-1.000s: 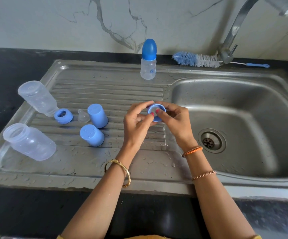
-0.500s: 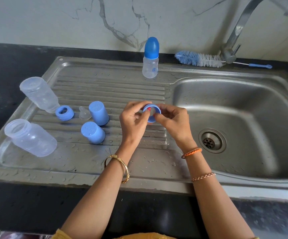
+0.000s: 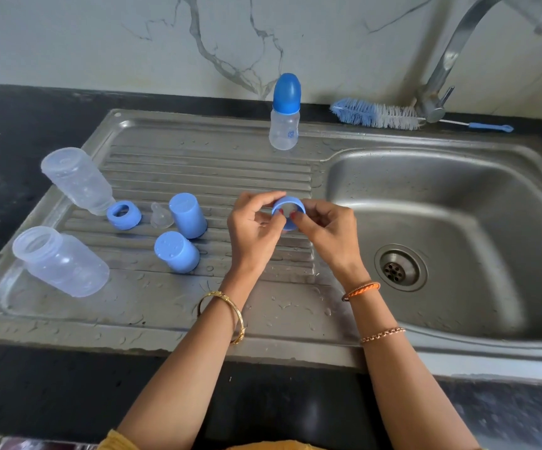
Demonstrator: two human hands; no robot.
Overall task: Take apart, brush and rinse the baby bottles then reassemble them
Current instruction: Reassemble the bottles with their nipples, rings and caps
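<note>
While my left hand [image 3: 253, 228] and right hand [image 3: 325, 230] both pinch the blue collar ring [image 3: 288, 212] by its rim, I'm holding it over the ribbed drainboard [image 3: 217, 170], right by the lip of the sink basin [image 3: 441, 203]. Two clear bottles [image 3: 76, 180] lie tipped at the far left edge, with a second ring [image 3: 123, 216], a nipple [image 3: 161, 217] and two caps [image 3: 187, 216] near them. The assembled bottle [image 3: 284, 113] stands at the back rim, the brush [image 3: 377, 115] by the tap. Open steel in front of my wrists.

Unreadable small logo on upright bottle [image 3: 284, 129]
</note>
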